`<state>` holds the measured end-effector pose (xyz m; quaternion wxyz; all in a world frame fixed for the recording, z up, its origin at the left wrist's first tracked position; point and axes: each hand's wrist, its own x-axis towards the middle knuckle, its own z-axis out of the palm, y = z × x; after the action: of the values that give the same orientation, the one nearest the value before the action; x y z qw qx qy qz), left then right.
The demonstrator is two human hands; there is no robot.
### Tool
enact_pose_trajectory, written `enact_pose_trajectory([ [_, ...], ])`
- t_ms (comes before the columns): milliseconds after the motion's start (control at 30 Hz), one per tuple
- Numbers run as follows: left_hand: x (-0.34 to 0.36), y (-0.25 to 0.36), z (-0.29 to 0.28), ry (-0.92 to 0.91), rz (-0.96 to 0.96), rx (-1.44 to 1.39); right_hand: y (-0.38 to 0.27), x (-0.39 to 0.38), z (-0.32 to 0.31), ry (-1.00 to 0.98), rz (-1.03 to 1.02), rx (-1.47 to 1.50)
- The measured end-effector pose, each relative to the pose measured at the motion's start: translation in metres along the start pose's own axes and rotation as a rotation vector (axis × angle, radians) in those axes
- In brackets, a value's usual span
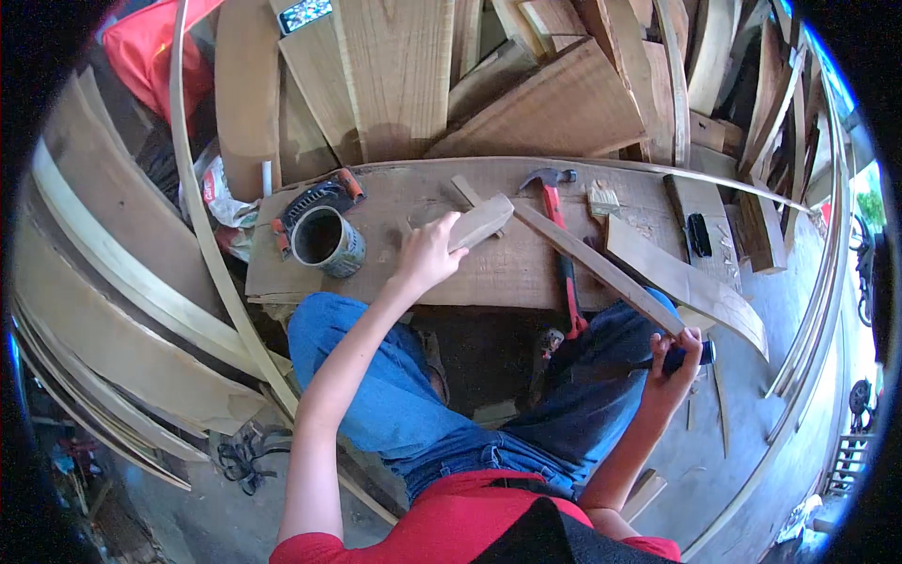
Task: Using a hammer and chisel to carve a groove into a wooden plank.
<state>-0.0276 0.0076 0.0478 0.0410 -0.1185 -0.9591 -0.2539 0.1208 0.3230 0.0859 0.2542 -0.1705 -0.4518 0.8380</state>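
My left hand [434, 252] is closed around a short pale wooden block [483, 222], held above the low plank bench [423, 287]. A long narrow wooden strip [601, 271] slants down to the right from beside the block's end. At its lower end my right hand [675, 355] is closed, gripping a dark blue-black cylindrical handle [706, 352], with the strip against its fingers. Whatever tool the handle belongs to is hidden. Between my hands a claw hammer [552, 202] with a red-and-black handle lies on the bench, passing under the strip. A thin wood piece [465, 193] lies behind the block.
On the bench's left stand an open tin can [349, 254] and a black-and-orange tool [350, 184]. A curved board [695, 282] and a small black object [698, 235] lie right. Boards [395, 75] lean behind, with a phone [305, 13]. Long bent strips [221, 263] flank me.
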Motion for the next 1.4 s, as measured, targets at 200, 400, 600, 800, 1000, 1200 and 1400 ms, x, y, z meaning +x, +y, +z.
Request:
enact_pose_trajectory([
  [200, -0.001, -0.014, -0.032, -0.176, 0.141, 0.010, 0.005, -0.014, 0.010, 0.005, 0.032, -0.185],
  [400, -0.002, -0.025, -0.027, -0.138, 0.297, 0.040, 0.031, -0.023, 0.025, -0.102, 0.175, -0.144],
  [600, -0.017, -0.020, -0.022, -0.032, 0.351, 0.080, 0.034, -0.020, 0.027, -0.146, 0.188, -0.077],
  [800, -0.032, -0.024, -0.013, 0.103, 0.344, 0.131, 0.028, -0.015, 0.022, -0.073, 0.125, -0.174],
  [1000, -0.044, -0.027, -0.004, 0.138, 0.330, 0.167, 0.034, -0.015, 0.022, -0.079, 0.131, -0.184],
  [1200, -0.045, -0.025, 0.002, 0.212, 0.366, 0.200, 0.042, -0.020, 0.027, -0.110, 0.172, -0.161],
  [1400, -0.039, -0.015, 0.006, 0.238, 0.303, 0.099, 0.043, -0.020, 0.028, -0.107, 0.190, -0.211],
])
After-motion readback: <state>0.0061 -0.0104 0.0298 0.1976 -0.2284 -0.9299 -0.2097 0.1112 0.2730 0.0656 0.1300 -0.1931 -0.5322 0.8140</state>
